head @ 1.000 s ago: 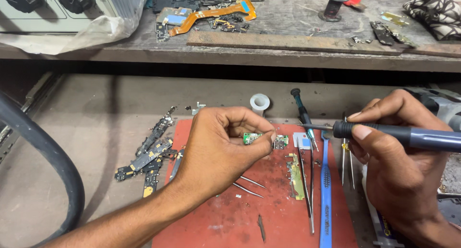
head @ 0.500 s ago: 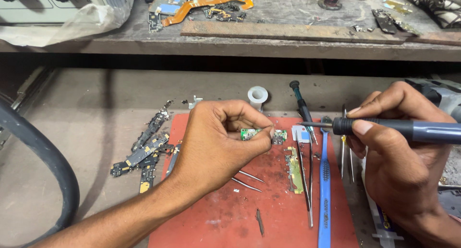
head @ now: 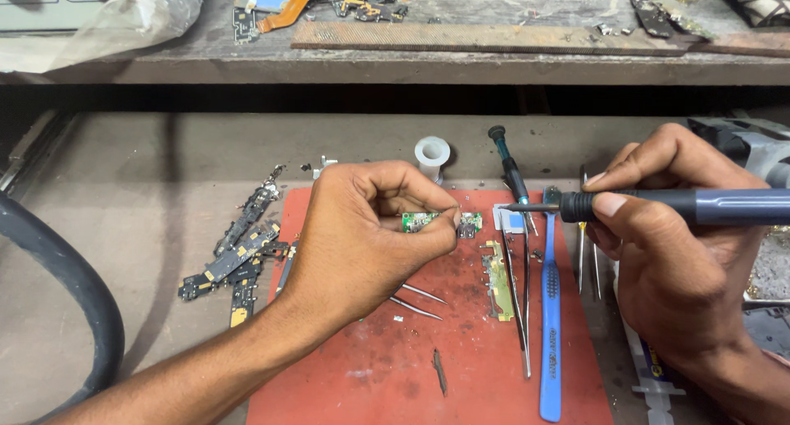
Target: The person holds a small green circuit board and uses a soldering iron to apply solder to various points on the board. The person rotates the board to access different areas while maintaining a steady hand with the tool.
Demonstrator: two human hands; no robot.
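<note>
Left hand (head: 362,244) pinches the small green board (head: 421,222) over the red mat (head: 461,367), right hand (head: 675,244) closed on the iron (head: 650,205) — soldering stage, I judge — next needs a steady tip onto the board.

The left hand (head: 362,236) hides half the small green board (head: 418,221); the soldering iron (head: 658,204) leaves frame.

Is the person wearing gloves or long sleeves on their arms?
No. The left hand and right hand are both bare, with no gloves, rings or watch showing. Both forearms are uncovered too; no sleeve shows in the picture.
</note>
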